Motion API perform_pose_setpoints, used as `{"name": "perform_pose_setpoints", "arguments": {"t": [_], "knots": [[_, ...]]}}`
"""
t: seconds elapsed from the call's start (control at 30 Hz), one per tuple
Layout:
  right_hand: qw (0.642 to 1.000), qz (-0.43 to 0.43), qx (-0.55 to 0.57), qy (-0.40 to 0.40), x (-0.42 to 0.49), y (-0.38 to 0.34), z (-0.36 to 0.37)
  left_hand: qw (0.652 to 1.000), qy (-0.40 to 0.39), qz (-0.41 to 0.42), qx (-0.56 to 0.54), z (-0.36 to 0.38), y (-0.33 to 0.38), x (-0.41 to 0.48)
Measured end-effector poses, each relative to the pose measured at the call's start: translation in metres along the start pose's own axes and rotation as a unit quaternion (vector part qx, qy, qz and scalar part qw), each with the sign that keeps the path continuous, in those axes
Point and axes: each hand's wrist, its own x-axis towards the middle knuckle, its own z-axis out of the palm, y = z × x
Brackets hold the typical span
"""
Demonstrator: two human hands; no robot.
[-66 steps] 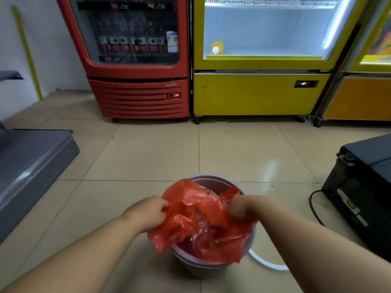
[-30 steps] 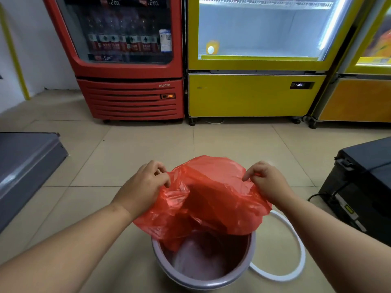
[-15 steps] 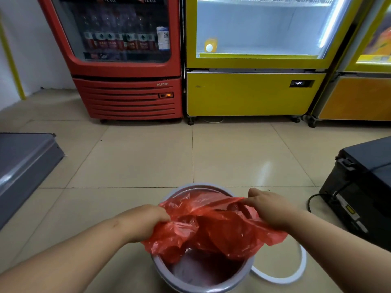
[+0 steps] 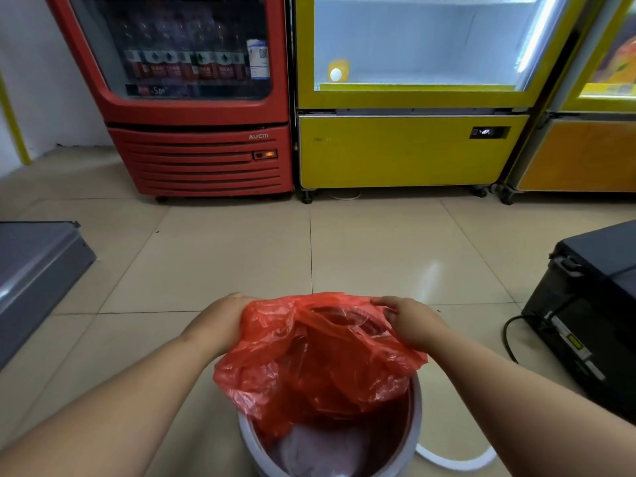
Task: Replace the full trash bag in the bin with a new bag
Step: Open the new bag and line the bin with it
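Behind hands (image 4: 220, 325) w/ red bag (image 4: 320, 359): "AUCM" fridge (image 4: 203, 132), "-5.0" display.

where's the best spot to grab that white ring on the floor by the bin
Take the white ring on its bare arc right of the bin, reaching down from above with the right hand. It lies flat on the tiles, and that arc is the only part showing; the rest is hidden by the bin and forearm.

"AUCM" on red fridge (image 4: 203, 132) grille, "-5.0" on its inside display
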Motion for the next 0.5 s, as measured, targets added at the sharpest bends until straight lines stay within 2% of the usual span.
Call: {"name": "perform_pose_setpoints", "arguments": {"t": [0.2,0.3,0.37,0.43,0.5], "knots": [[0.992,0.065,0.070,-0.084,0.006,-0.003,0.004,0.994,-0.059,-0.086,-0.020,0.009,0.003,0.007],[0.989,0.082,0.081,-0.088,0.003,0.000,0.004,0.988,-0.077,-0.121,-0.051,0.011,0.000,0.006],[0.994,0.073,0.083,-0.026,0.000,0.003,0.001,0.978,-0.060,-0.140,-0.144,0.007,0.002,0.003],[0.994,0.028,0.075,0.075,-0.004,0.004,-0.006,0.961,-0.002,-0.142,-0.238,-0.002,0.007,-0.002],[0.988,-0.050,0.061,0.135,-0.013,0.000,-0.014,0.962,0.077,-0.099,-0.241,-0.011,0.011,-0.005]]}}
